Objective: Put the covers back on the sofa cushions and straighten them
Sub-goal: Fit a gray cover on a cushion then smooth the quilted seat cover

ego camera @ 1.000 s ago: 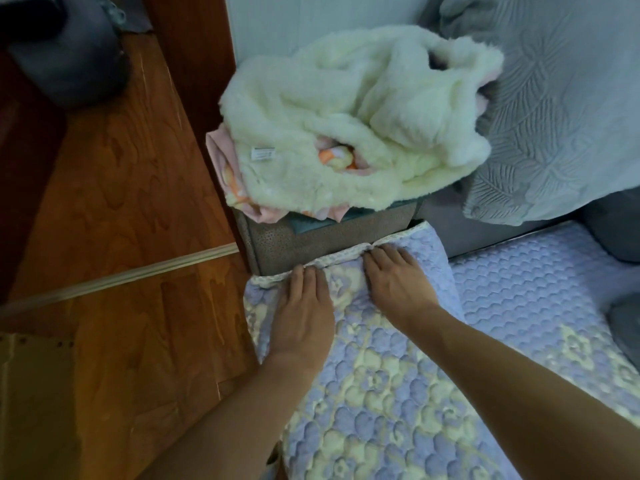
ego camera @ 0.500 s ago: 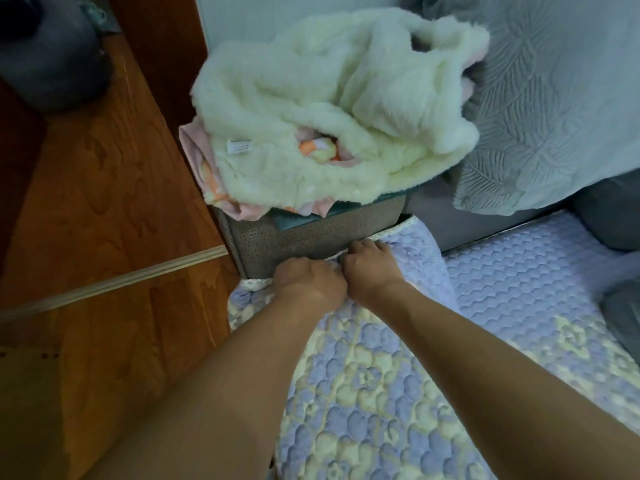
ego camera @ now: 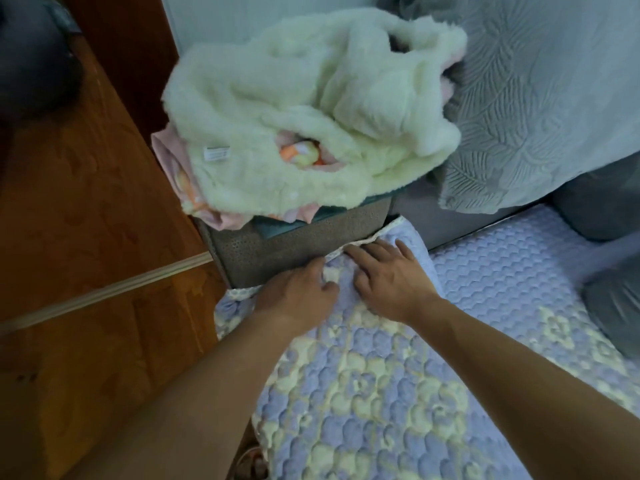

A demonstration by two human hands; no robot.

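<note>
L hand (ego camera: 298,294) + R hand (ego camera: 391,277) press quilted cover (ego camera: 363,393).

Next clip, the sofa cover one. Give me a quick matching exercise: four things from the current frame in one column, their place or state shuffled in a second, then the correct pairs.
Things:
1. fluffy cream blanket
2. quilted cover
3. right hand
4. grey embossed throw

Places or states:
A. hangs over the sofa back, upper right
B. piled on the brown armrest
C. fingers spread flat near the cover's lace edge
D. lilac and cream, spread over the seat

Pairs: 1-B, 2-D, 3-C, 4-A
</note>
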